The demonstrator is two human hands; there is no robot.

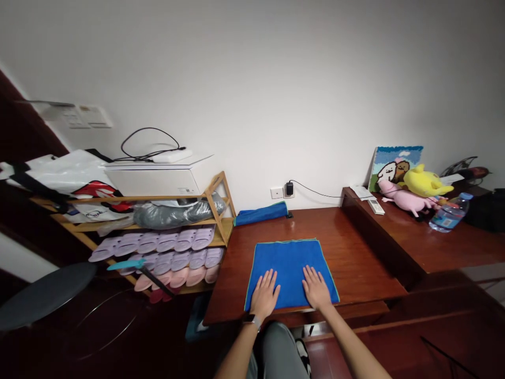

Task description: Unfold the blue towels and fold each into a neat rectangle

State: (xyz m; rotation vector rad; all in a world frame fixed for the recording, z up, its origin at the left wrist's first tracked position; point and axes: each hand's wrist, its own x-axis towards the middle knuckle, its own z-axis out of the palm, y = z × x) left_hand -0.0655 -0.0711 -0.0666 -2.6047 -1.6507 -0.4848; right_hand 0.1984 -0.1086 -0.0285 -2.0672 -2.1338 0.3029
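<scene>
A blue cloth (290, 263) with a green edge lies spread out on the brown wooden desk (347, 252), near its front edge. My left hand (265, 295) rests flat on the cloth's left part, fingers stretched out, with a watch on the wrist. On the right part lies my right hand (316, 288), also flat with its fingers spread. Neither hand grips anything. Behind, against the wall, sits a second blue cloth (261, 213), folded into a long narrow shape.
A wooden rack (225, 231) with slippers (165, 242) and a white box (153, 180) stands left. On the higher surface at right are a water bottle (450, 213), plush toys (424, 181), a remote (376, 206) and a picture (395, 167). A black plug (289, 188) sits in the wall socket.
</scene>
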